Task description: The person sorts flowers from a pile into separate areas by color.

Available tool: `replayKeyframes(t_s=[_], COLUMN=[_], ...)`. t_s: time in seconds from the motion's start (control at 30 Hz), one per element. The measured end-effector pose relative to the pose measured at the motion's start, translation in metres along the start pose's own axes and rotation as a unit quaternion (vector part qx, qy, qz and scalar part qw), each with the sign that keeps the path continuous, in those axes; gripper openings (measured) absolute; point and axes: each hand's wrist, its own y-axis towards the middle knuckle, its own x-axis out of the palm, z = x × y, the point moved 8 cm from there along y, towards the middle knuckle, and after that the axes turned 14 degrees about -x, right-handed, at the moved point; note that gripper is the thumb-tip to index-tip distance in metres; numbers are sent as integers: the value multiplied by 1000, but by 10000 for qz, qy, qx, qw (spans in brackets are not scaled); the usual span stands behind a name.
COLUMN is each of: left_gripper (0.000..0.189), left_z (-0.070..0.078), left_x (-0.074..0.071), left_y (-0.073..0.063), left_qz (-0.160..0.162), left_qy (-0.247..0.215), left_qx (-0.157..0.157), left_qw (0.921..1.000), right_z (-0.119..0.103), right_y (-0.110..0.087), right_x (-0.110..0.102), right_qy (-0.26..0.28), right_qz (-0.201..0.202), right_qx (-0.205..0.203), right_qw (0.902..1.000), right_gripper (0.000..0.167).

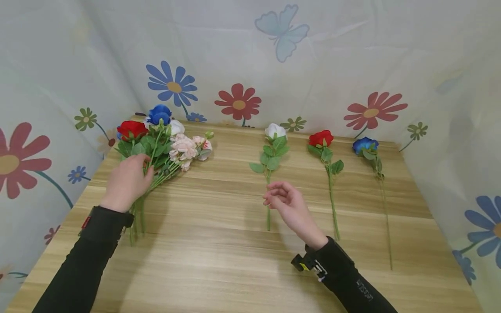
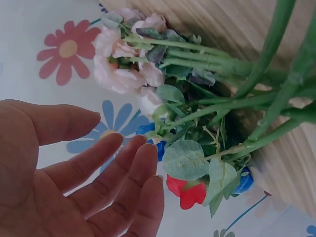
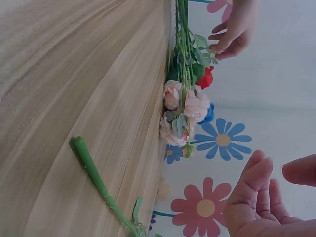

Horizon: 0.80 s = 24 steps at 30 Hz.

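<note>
At the left of the table lies a pile of artificial flowers: a red rose [image 1: 132,130], a blue rose [image 1: 159,114], white blooms and pale pink flowers [image 1: 184,147], with green stems toward the front. My left hand [image 1: 127,180] is over their leaves and stems. The left wrist view shows its fingers [image 2: 106,155] loosely spread, with nothing held. Above the stem of a single white rose [image 1: 275,131] hovers my right hand [image 1: 288,206]. Its fingers [image 3: 249,192] are loosely bent around nothing, and the green stem [image 3: 96,173] lies on the table below.
To the right, a red rose [image 1: 321,138] and a blue rose [image 1: 365,145] lie apart, stems toward the front of the wooden table [image 1: 219,261]. A white curtain [image 1: 313,69] printed with flowers and a butterfly stands around the table's back and sides.
</note>
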Motion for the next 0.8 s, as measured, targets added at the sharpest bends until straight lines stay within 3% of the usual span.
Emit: replayKeyframes(t_s=[0.37, 0.6, 0.8], left_gripper=[38, 41, 37], left_z=[-8, -16, -21], left_x=[0, 15, 28], left_y=[29, 39, 42], left_qz=[-215, -714, -958], left_qy=[189, 505, 731], left_qx=[-425, -792, -865], left_qw=[9987, 9930, 9889], right_z=[-5, -5, -4], right_y=[0, 0, -1], right_x=[3, 5, 3], right_qy=[-102, -140, -183], right_qz=[-57, -117, -147], right_qx=[-234, -284, -287], right_qw=[9997, 9994, 9993], right_gripper=[26, 26, 26])
